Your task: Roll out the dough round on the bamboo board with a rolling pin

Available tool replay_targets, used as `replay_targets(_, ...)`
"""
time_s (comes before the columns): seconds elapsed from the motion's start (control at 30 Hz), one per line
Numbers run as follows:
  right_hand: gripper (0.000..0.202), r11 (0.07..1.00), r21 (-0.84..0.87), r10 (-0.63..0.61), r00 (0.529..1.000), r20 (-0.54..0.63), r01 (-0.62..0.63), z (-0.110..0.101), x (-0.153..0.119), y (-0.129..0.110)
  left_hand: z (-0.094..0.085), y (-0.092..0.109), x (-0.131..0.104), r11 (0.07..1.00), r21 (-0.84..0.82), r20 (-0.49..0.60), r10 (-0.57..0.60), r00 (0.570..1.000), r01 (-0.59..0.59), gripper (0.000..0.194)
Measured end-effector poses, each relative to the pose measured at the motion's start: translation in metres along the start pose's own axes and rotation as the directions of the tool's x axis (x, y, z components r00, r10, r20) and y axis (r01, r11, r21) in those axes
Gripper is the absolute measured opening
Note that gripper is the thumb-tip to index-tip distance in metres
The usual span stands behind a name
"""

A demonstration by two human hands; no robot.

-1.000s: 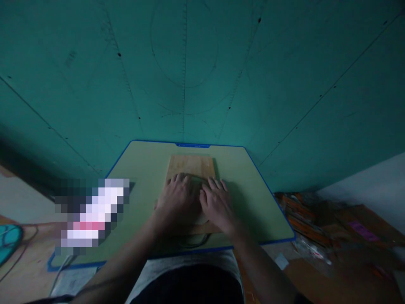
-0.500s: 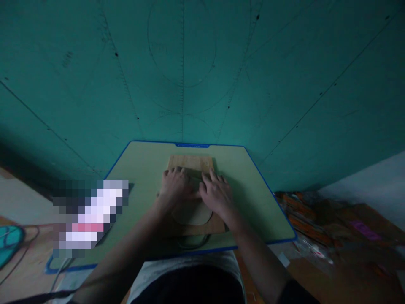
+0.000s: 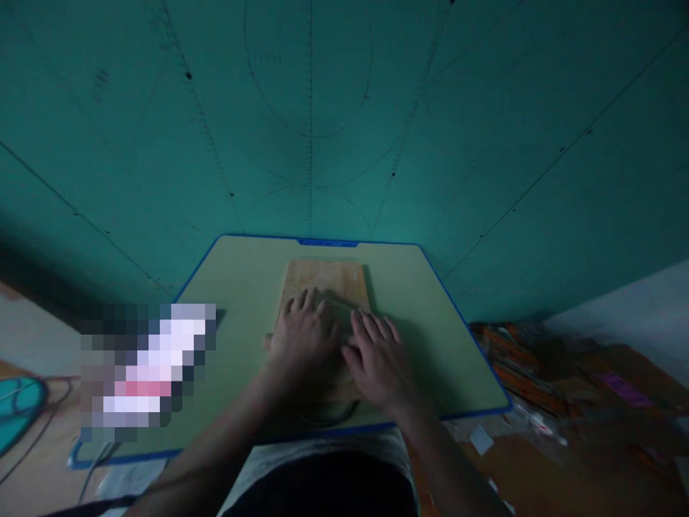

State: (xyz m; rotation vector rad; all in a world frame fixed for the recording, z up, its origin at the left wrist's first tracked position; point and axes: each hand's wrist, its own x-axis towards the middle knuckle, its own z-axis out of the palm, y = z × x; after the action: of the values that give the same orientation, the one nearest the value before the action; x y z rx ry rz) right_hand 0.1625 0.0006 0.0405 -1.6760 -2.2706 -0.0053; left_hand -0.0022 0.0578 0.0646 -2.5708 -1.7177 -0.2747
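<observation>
A wooden board [image 3: 326, 276] lies on the pale tabletop in front of me. A flat, pale sheet like rolled dough [image 3: 341, 311] rests on it, mostly covered by my hands. My left hand [image 3: 304, 330] lies palm down over the board's left half, fingers stretched forward. Palm down on the right is my right hand [image 3: 377, 352], its fingers extended and its thumb towards the left hand. From under the left hand sticks out the end of a wooden rod [image 3: 268, 342], which looks like a rolling pin. The rest of the rod is hidden beneath both palms.
The blue-edged tabletop [image 3: 446, 345] stands against a green wall [image 3: 334, 165]. A bright object blurred by pixels [image 3: 156, 359] is at its left, with a cable below. Cardboard and orange packets [image 3: 506, 359] lie on the floor at right.
Both hands have slid back towards me along the board. They now cover the near part of the sheet, and more of the board's far end shows. The view has shifted slightly.
</observation>
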Motion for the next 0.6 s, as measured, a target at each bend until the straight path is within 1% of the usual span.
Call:
replay_targets(0.07, 0.05, 0.999, -0.024, 0.024, 0.999, 0.038, -0.023, -0.006, 0.025, 0.004, -0.002, -0.007, 0.022, 0.999, -0.04, 0.043, -0.001, 0.999, 0.003, 0.038)
replay_targets(0.1, 0.049, 0.998, -0.035, 0.044, 0.998, 0.048, -0.043, -0.009, 0.034, 0.005, -0.002, -0.01, 0.03, 0.999, -0.051, 0.051, -0.013, 0.999, 0.016, 0.037)
replay_targets(0.17, 0.047, 0.997, -0.046, 0.072, 0.996, 0.056, -0.069, -0.013, 0.042, 0.005, -0.003, -0.011, 0.034, 0.998, -0.06, 0.05, -0.033, 0.998, 0.036, 0.036)
replay_targets(0.2, 0.046, 0.996, -0.044, 0.075, 0.996, 0.056, -0.072, -0.013, 0.041, 0.004, -0.003, -0.01, 0.03, 0.997, -0.059, 0.039, -0.039, 0.998, 0.041, 0.035)
replay_targets(0.23, 0.045, 0.997, -0.035, 0.068, 0.996, 0.053, -0.066, -0.013, 0.035, 0.003, -0.003, -0.008, 0.023, 0.998, -0.056, 0.026, -0.033, 0.999, 0.034, 0.033)
replay_targets(0.3, 0.042, 0.999, 0.001, 0.032, 0.999, 0.028, -0.032, -0.008, 0.015, 0.0, -0.002, -0.002, 0.001, 0.998, -0.055, -0.008, 0.007, 1.0, -0.008, 0.031)
replay_targets(0.37, 0.045, 0.999, 0.042, 0.003, 0.999, -0.032, -0.001, -0.002, -0.013, -0.005, 0.0, 0.006, -0.024, 0.992, -0.069, -0.022, 0.109, 0.994, -0.11, 0.032)
replay_targets(0.43, 0.05, 0.999, 0.044, -0.016, 0.996, -0.09, 0.02, 0.005, -0.038, -0.008, 0.003, 0.011, -0.042, 0.994, -0.09, -0.096, 0.055, 0.994, -0.064, 0.036)
replay_targets(0.5, 0.053, 0.999, 0.029, -0.022, 0.994, -0.103, 0.025, 0.008, -0.051, -0.01, 0.005, 0.013, -0.049, 0.993, -0.107, -0.12, 0.028, 0.992, -0.041, 0.039)
replay_targets(0.53, 0.054, 0.999, 0.022, -0.022, 0.995, -0.096, 0.024, 0.008, -0.05, -0.009, 0.006, 0.013, -0.047, 0.993, -0.109, -0.116, 0.029, 0.993, -0.042, 0.039)
replay_targets(0.6, 0.054, 1.0, 0.015, -0.017, 0.998, -0.058, 0.018, 0.006, -0.037, -0.006, 0.005, 0.008, -0.036, 0.995, -0.093, -0.1, 0.024, 0.995, -0.034, 0.039)
